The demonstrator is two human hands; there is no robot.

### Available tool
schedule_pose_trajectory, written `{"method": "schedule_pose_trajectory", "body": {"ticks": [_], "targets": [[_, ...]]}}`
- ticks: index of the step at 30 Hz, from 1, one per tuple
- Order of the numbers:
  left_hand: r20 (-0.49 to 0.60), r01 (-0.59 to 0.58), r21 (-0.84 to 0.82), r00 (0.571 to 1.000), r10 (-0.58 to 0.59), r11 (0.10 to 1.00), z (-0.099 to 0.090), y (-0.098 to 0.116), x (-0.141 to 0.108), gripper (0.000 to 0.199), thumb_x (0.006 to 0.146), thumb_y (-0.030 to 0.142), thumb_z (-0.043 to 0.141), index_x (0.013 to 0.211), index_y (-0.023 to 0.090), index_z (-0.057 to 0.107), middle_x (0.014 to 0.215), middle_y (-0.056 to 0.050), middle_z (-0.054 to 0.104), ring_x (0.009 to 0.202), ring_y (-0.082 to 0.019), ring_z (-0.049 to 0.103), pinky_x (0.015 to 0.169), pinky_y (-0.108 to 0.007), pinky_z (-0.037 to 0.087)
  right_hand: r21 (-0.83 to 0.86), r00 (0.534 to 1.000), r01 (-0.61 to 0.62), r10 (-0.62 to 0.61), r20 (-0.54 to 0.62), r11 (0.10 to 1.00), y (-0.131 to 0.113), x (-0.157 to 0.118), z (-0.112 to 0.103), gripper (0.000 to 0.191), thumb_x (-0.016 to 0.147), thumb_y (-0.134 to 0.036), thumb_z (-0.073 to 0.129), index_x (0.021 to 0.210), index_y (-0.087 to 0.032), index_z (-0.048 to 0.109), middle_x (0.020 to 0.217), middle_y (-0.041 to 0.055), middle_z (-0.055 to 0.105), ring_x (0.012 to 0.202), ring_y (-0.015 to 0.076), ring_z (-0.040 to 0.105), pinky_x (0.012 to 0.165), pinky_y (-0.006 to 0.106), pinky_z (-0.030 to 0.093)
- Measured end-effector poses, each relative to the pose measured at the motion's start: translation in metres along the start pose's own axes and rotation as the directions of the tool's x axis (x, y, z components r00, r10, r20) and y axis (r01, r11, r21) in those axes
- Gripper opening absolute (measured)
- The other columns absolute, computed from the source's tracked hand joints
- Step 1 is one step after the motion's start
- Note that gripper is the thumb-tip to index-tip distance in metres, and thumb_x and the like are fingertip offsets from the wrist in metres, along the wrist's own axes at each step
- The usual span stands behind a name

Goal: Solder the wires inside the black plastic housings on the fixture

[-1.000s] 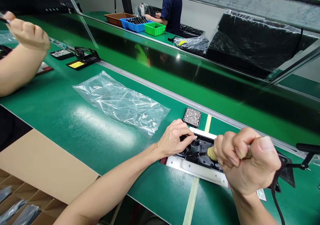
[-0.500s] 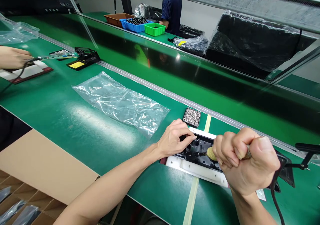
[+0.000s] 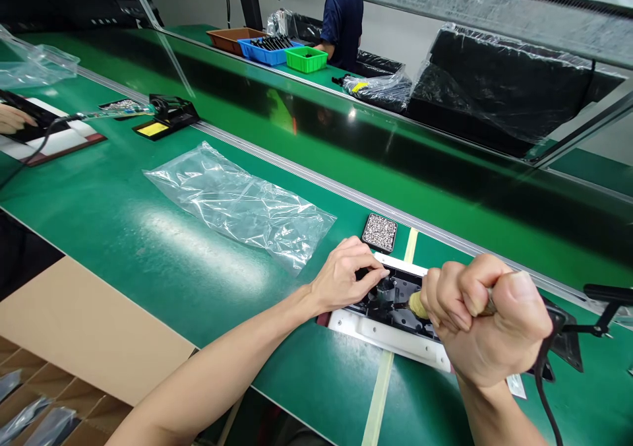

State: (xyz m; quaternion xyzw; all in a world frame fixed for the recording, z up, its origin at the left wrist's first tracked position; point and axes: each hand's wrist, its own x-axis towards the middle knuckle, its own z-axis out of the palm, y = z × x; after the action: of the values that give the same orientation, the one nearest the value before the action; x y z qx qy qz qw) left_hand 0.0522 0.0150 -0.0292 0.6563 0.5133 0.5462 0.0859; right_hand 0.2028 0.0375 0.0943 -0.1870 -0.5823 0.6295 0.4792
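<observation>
A black plastic part (image 3: 403, 287) lies in a white fixture (image 3: 376, 329) on the green table. My left hand (image 3: 349, 271) rests over the part's left end, thumb and fingertips brought together; whatever they pinch is too small to make out. My right hand (image 3: 487, 314) is wrapped round a tool with a yellowish collar (image 3: 418, 305), its tip pointing left and down into the black part. A cable hangs below this hand. Just behind the fixture sits a small black tray of metal screws (image 3: 380, 232).
A clear plastic bag (image 3: 242, 202) lies left of my hands. A soldering iron stand (image 3: 165, 117) is farther left, near another person's hand (image 3: 14, 119) at a second fixture. Cardboard (image 3: 89, 327) is at lower left. Across the rail are coloured bins (image 3: 306, 59) and a person.
At the far left, the other person's hand has shifted, and a black part now shows over that fixture. My own hands have hardly moved.
</observation>
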Motion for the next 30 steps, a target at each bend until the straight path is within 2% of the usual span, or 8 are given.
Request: {"method": "schedule_pose_trajectory", "body": {"ticks": [30], "targets": [[-0.001,0.002,0.002,1.0,-0.002,1.0,0.0008,0.0007,0.001,0.016,0.096,0.024,0.068,0.082,0.016,0.073,0.078,-0.003,0.068,0.079,-0.019,0.055,0.081,-0.037,0.043,0.007,1.0,-0.001,0.001,0.013,1.0,0.0009,0.0013,0.0004,0.048,0.091,-0.045,0.056,0.055,-0.019,0.04,0.041,-0.0053,0.029,0.038,0.0076,0.028,0.036,0.019,0.029]]}}
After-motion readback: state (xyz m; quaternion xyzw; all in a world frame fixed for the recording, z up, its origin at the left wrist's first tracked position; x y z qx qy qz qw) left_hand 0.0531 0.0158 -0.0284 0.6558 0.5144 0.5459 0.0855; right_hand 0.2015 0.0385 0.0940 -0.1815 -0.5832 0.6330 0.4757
